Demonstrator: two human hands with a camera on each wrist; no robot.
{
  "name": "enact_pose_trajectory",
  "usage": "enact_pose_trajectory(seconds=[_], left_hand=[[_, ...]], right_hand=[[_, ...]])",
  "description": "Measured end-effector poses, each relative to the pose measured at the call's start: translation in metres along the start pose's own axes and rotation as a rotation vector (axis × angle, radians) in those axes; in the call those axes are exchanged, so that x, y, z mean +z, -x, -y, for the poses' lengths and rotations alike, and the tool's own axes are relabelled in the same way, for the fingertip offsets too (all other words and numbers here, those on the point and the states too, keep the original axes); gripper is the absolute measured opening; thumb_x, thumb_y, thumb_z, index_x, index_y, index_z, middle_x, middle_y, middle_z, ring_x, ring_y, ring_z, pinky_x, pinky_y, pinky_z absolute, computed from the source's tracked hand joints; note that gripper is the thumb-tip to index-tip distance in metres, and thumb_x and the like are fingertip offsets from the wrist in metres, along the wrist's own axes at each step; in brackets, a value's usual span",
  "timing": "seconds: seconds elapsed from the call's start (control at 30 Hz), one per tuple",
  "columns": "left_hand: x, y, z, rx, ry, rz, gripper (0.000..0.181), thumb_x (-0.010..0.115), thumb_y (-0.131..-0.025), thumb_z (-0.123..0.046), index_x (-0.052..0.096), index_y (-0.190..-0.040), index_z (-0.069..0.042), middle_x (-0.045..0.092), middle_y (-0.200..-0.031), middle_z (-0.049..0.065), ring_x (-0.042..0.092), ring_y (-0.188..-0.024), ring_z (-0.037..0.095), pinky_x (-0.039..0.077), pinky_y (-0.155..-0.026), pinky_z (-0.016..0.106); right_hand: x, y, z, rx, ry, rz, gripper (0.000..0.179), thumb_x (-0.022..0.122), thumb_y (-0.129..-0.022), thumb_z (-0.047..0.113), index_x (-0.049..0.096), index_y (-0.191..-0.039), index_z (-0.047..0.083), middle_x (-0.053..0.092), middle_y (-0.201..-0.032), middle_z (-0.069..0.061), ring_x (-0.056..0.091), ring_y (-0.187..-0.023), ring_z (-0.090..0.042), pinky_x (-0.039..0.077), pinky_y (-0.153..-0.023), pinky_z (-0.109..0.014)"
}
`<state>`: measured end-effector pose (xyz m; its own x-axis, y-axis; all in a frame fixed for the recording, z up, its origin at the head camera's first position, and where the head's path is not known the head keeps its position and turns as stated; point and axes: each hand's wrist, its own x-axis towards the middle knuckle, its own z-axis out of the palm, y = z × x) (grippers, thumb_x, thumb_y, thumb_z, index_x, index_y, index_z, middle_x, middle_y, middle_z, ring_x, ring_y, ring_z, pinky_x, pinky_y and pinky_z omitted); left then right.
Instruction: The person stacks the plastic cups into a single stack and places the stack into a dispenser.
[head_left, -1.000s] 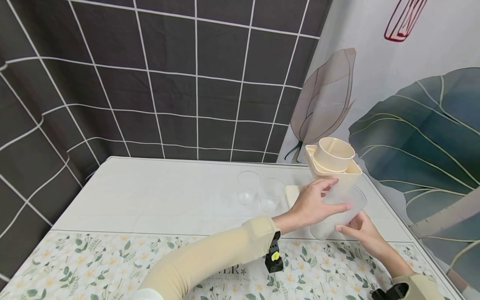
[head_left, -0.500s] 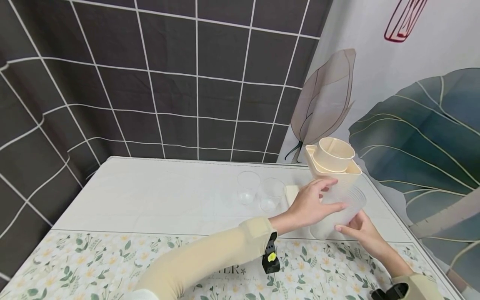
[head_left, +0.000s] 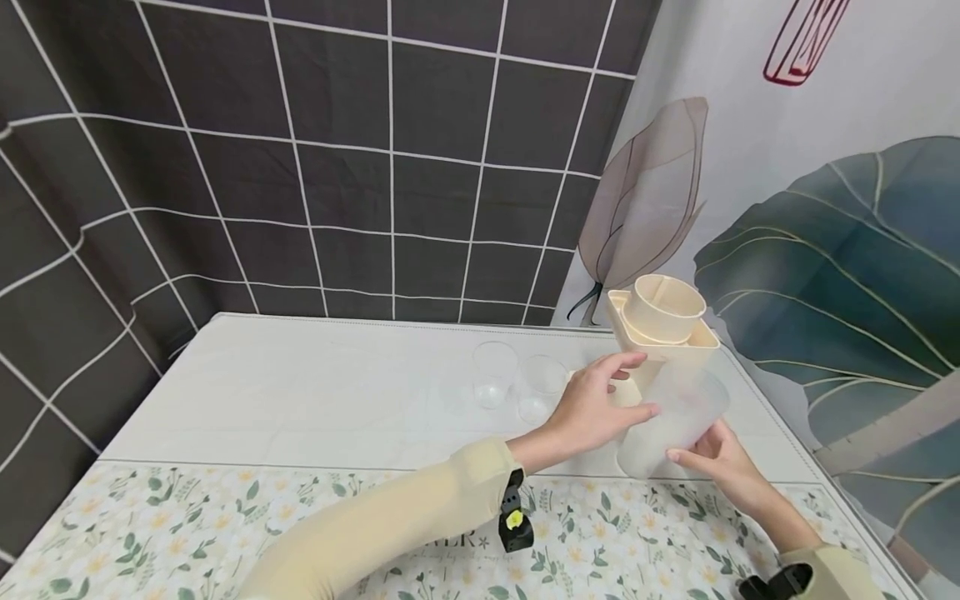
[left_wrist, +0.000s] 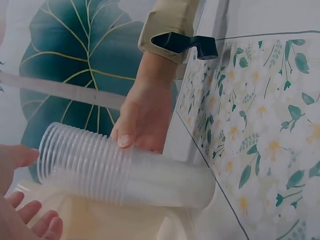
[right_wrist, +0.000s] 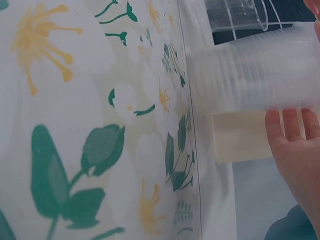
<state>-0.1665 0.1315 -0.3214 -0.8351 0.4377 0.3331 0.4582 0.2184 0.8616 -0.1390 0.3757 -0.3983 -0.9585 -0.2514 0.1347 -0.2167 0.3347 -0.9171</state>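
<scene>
Gripped the stack of nested cups (head_left: pixel 678 427) before the box (head_left: pixel 682 353) with the right hand (head_left: pixel 724 464); spread the left hand (head_left: pixel 595 407) at the box's front left. Found a tub (head_left: pixel 663 322) in the box, two loose cups (head_left: pixel 491 387) left of it, the table edge (head_left: pixel 777 425) right.

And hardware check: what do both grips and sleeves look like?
Left grip and right grip: bare, ungloved. Left sleeve, right sleeve: plain pale beige, reaching the wrist. Left wrist unit: black, yellow patch. Right wrist unit: black. No cables visible.
</scene>
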Motion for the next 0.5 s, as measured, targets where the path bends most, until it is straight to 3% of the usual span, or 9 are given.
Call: enact_pose_trajectory(seconds=[0.27, 0.5], left_hand=[[-0.018, 0.011, 0.012, 0.03, 0.01, -0.08, 0.056, 0.074, -0.083, -0.017, 0.053, -0.134, -0.01, 0.06, -0.132, 0.004, 0.059, -0.114, 0.013, 0.048, -0.093, 0.015], [-0.035, 0.017, 0.023, 0.033, 0.077, -0.179, 0.053, 0.074, -0.081, -0.01, 0.055, -0.13, -0.008, 0.061, -0.128, 0.006, 0.059, -0.11, 0.018, 0.052, -0.089, 0.021]], right_hand=[[0.0, 0.001, 0.0, 0.015, 0.021, 0.002, 0.075, 0.06, -0.089, -0.003, 0.021, -0.149, 0.021, 0.046, -0.128, 0.028, 0.052, -0.11, 0.015, 0.049, -0.086, -0.009], [0.0, 0.001, 0.001, 0.023, 0.027, -0.001, 0.074, 0.061, -0.089, -0.002, 0.023, -0.148, 0.022, 0.046, -0.126, 0.028, 0.052, -0.109, 0.015, 0.049, -0.086, -0.009]])
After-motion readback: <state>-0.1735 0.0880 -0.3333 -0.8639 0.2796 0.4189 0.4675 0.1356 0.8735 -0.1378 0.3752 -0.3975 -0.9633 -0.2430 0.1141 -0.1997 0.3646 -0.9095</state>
